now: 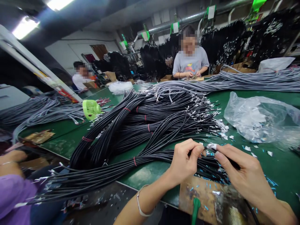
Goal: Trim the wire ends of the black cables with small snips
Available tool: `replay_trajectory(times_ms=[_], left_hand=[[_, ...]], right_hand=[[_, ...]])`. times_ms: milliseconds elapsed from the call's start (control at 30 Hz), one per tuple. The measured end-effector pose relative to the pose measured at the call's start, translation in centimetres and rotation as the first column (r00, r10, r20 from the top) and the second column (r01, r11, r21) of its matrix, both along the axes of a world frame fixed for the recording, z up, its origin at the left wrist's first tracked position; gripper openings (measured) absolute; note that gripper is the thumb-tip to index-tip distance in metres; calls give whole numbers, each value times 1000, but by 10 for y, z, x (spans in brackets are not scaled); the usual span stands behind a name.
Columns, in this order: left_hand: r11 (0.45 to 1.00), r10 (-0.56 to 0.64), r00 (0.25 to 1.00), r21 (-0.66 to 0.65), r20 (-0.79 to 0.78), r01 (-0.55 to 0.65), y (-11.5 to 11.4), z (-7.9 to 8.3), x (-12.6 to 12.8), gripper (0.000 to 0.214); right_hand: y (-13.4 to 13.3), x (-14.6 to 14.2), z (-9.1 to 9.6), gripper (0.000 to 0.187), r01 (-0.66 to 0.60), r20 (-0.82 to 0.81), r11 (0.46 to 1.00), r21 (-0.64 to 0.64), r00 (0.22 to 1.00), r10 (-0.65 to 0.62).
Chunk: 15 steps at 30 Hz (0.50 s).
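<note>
Two-handed pinch: white-tipped black cable (206,148)

Ceiling lights (25,27) (two), pale wall (62,51)

Black cables (126,131) bar the left; a plastic bag (260,117) stands far right; the tabletop (284,173) before it gives passage.

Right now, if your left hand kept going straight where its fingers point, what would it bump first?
Probably the small white piece at the fingertips of the right hand; that's just ahead of the left hand. Exact depth is hard to tell.
</note>
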<state>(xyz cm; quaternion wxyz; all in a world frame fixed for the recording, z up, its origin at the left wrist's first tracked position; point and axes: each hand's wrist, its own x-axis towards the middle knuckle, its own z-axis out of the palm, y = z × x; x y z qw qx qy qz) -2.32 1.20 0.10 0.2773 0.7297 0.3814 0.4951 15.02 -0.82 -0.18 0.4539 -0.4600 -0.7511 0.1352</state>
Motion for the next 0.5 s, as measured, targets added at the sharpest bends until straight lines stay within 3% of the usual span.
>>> replay_trajectory(times_ms=[367, 500], left_hand=[[994, 111, 992, -1, 56, -111, -2, -5, 5, 13], [1000, -11, 1000, -23, 16, 11, 2, -3, 1, 27]], right_hand=[[-2, 2, 0, 21, 115, 117, 988, 102, 985, -127], [-3, 0, 0, 18, 71, 79, 992, 102, 994, -79]])
